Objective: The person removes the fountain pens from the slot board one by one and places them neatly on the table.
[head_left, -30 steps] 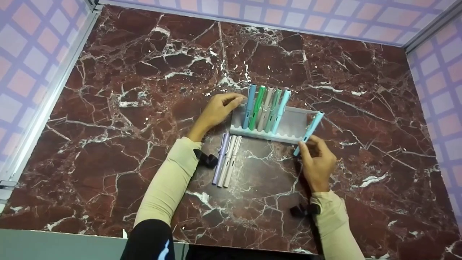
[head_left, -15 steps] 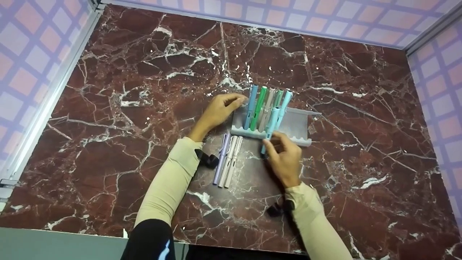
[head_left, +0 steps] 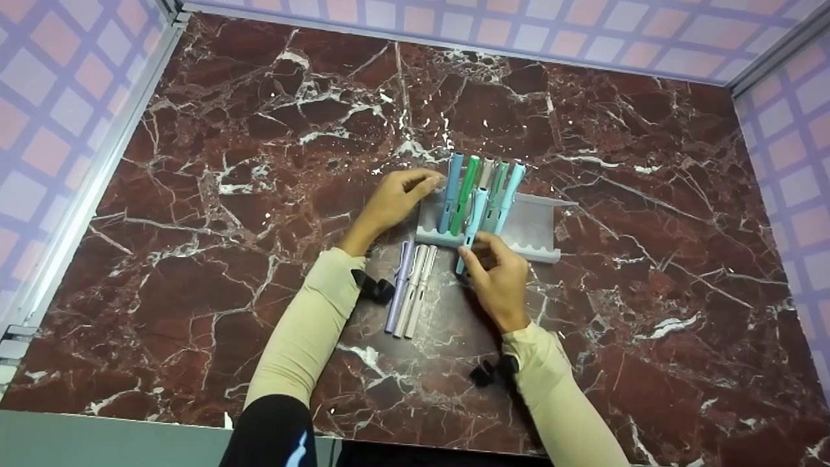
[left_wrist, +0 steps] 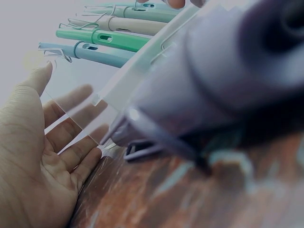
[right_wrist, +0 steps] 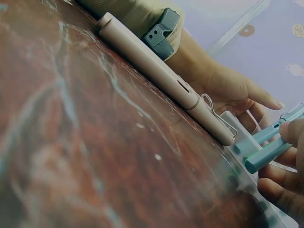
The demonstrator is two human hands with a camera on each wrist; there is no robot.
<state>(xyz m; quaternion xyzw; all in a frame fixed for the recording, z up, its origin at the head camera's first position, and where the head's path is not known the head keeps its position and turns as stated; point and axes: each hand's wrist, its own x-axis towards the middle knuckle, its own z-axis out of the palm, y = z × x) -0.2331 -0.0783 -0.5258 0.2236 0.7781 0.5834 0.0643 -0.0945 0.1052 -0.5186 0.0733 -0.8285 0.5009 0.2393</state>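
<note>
In the head view, the held pen is hiding most of the grey-brown capped pen (left_wrist: 137,26) in the stand, and the right hand (head_left: 502,275) is covering part of the stand's scalloped front ledge. In the left wrist view, the lilac-purple capped pen (head_left: 399,285) is looming large and blurred, blocking part of the stand; the right hand is showing only as fingertips at the top edge. The right wrist view is cutting that hand off at its right border.

Around them, two pale silvery-beige capped pens (head_left: 418,292) are lying beside the purple one on the red-brown marble-patterned table (head_left: 648,272), between the forearms. In the clear plastic pen stand (head_left: 533,217), slate-blue (head_left: 450,194), bright green (head_left: 465,194), grey-brown, dull green (head_left: 497,194) and light-blue pens are leaning back in a row.

The right hand is pinching a second light-blue capped pen (head_left: 476,211) near its lower end, thumb and fingers closing narrowly, its cap pointing up before the row; whether it is touching the stand, I cannot tell. The left hand (head_left: 397,200) is resting at the stand's left end, thumb spread from loosely extended fingers.
</note>
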